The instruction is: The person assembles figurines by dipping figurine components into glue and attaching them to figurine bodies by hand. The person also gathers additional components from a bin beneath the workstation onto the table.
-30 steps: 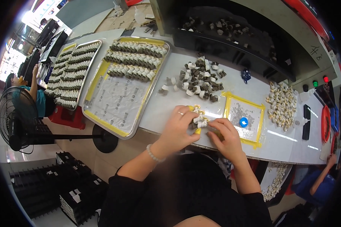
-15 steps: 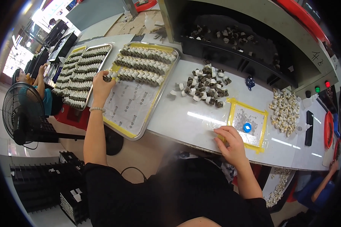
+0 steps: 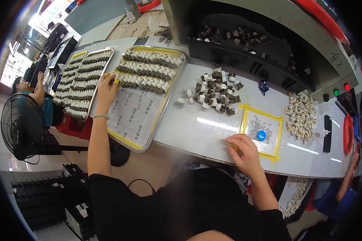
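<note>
My left hand (image 3: 105,90) is at the left end of the nearest row of small white-and-dark parts (image 3: 147,83). Its fingers are pinched together, and yellow tape shows on a fingertip. What they grip is hidden among the row. These rows lie in a metal tray (image 3: 163,108) lined with printed paper and edged in yellow. My right hand (image 3: 245,152) rests at the table's front edge with its fingers curled closed; whatever may be inside them is hidden. Beside it a yellow-taped square (image 3: 245,118) surrounds a small blue round cap (image 3: 261,135).
A loose heap of white-and-dark parts (image 3: 217,90) lies mid-table, with a pile of cream pieces (image 3: 301,118) farther right. Behind stands a dark-mouthed machine (image 3: 245,54). Full trays (image 3: 91,74) and a black fan (image 3: 22,124) are at left. Another person (image 3: 36,94) sits beyond the fan.
My left hand has brought a small part from just off the nearest row up against its left end. The right hand has stayed in place. The whole view has shifted slightly.
</note>
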`<state>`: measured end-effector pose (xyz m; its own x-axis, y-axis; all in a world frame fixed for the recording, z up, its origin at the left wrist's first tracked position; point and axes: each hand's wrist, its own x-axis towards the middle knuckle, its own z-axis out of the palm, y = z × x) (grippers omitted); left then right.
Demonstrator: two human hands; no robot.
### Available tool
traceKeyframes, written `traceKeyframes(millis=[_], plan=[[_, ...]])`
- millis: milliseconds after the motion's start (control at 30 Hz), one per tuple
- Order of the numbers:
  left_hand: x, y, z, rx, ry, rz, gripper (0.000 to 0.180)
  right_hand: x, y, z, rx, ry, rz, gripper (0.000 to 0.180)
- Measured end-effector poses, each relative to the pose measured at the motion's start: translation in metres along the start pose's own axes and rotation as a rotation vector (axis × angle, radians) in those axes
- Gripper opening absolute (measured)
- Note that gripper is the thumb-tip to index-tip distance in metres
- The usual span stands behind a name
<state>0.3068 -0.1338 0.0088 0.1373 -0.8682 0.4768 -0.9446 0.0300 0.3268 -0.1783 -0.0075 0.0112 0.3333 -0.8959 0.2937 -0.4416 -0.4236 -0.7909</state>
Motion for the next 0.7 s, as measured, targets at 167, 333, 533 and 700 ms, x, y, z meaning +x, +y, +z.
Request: traceKeyframes(millis=[167, 333, 533, 700], plan=[[-0.004, 0.013, 0.002, 0.068, -0.002, 0.013, 0.027, 0.000, 0.000, -0.002, 0.017, -0.010, 0.010, 0.021], [-0.008, 0.014, 0.008, 0.072, -0.026, 0.042, 0.028, -0.003, 0.003, -0.002, 0.015, 0.011, 0.001, 0.022], [-0.007, -0.004, 0.018, 0.131, -0.077, 0.097, 0.034, -0.003, 0.005, -0.003, -0.087, 0.017, -0.093, 0.021], [-0.004, -0.010, 0.018, 0.091, -0.118, 0.117, 0.037, -0.017, -0.001, -0.031, -0.029, 0.152, -0.112, 0.019]])
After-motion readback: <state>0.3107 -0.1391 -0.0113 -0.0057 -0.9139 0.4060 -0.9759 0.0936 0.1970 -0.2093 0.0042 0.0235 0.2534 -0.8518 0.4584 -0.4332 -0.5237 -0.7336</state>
